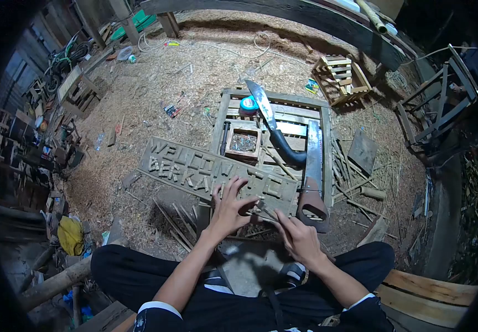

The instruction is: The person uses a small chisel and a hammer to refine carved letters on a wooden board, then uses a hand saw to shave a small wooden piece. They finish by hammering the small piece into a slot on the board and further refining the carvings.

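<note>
A wooden sign board [195,160] with raised letters lies slanted in front of me, partly over a slatted wooden pallet [326,138]. My left hand [229,210] rests on its lower right part, fingers spread, thumb and forefinger near the letters. My right hand [301,238] is closed around a thin tool [268,212], its tip close to my left thumb at the board's lower edge. On the pallet are a machete [264,105] with a black handle, a handsaw [313,160], a blue tape measure [248,104] and a small wooden box [244,140] of nails.
A wooden crate [339,80] stands at the upper right, with a metal-legged frame [443,102] farther right. Sticks [355,188] lie right of the pallet. A yellow cloth [71,235] is at the lower left. A wooden beam [283,11] crosses the top.
</note>
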Motion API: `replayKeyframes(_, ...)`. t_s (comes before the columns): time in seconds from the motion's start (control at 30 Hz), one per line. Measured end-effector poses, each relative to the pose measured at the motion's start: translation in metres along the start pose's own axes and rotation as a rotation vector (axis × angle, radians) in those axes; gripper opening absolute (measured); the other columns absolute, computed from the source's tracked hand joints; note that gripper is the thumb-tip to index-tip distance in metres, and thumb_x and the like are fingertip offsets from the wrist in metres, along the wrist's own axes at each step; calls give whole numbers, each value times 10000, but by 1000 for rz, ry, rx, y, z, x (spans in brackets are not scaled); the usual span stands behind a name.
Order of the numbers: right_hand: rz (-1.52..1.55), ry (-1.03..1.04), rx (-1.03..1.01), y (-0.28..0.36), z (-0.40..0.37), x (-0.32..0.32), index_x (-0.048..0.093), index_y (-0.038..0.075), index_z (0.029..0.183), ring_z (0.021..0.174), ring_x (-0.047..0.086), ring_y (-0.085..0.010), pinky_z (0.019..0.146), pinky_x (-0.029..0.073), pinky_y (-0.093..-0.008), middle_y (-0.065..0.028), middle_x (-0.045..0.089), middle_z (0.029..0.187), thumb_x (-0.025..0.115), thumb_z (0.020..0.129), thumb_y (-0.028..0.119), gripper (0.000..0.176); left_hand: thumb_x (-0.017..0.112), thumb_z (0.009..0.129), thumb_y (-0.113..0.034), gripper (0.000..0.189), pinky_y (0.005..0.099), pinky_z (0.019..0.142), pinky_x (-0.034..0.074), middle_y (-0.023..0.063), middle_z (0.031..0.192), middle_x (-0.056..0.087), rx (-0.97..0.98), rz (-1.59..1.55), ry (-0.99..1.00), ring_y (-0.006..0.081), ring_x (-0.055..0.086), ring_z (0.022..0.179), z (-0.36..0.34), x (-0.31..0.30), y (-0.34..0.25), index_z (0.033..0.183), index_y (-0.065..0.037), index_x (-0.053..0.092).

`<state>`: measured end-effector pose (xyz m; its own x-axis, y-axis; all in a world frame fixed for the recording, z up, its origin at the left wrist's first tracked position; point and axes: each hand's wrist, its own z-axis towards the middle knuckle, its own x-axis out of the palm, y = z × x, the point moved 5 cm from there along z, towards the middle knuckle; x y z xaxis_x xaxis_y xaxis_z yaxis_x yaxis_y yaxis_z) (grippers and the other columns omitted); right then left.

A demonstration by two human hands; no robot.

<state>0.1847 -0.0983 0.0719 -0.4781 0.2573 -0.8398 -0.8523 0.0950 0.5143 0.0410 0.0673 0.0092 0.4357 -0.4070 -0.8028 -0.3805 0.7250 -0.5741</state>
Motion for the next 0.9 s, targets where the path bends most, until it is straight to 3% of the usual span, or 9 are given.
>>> replayKeyframes(0.13,148,-130,-51,6,-6,-10,615,106,1447,654,653,-361,562,504,-460,-149,645,811,695,1009,177,451,913,693,-541,614,636,1220,128,121,1571,425,3,9,1,339,277,1566,-2,1,1,1221,-258,777)
replayKeyframes(0.23,-38,28,25,-6,0,5,623,120,1450,603,633,-341,542,500,-452,-130,599,772,705,993,169,467,914,690,-541,617,628,1218,132,116,1571,428,26,55,-8,336,281,1563,-1,3,3,1218,-253,778)
replayKeyframes(0.37,133,-155,-51,3,-3,-4,626,153,1444,618,652,-358,546,506,-469,-133,627,785,683,1023,244,434,921,680,-537,624,624,1217,134,109,1576,428,9,11,0,337,283,1565,-4,3,1,1218,-255,779)
replayKeyframes(0.43,97,-136,-38,2,-3,-4,625,160,1447,611,648,-354,544,503,-470,-134,617,777,678,1025,248,434,921,674,-544,625,621,1211,145,104,1568,435,36,44,-43,335,290,1561,-2,5,3,1209,-255,780)
replayKeyframes(0.5,-81,40,17,-5,-2,6,620,164,1458,596,641,-352,535,499,-468,-132,607,770,683,1020,234,448,920,678,-547,617,617,1209,150,105,1564,439,60,108,-37,337,295,1556,1,2,5,1201,-251,782)
replayKeyframes(0.67,86,-57,35,0,-1,-5,619,158,1466,668,676,-379,581,519,-477,-145,694,861,696,1008,193,466,931,679,-493,590,627,1205,153,108,1562,444,26,23,-36,339,305,1549,-1,3,3,1196,-248,784)
replayKeyframes(0.73,-63,109,55,-4,3,3,621,103,1453,639,662,-366,564,514,-460,-143,680,832,721,983,156,484,919,671,-552,622,632,1200,167,111,1552,451,66,90,-54,342,308,1546,0,2,3,1193,-242,784)
replayKeyframes(0.9,-29,-32,-39,13,5,-12,638,111,1432,628,664,-341,551,514,-446,-134,665,810,719,985,169,458,913,670,-568,628,623,1206,161,111,1569,442,30,46,-18,336,297,1555,-3,1,3,1196,-252,782)
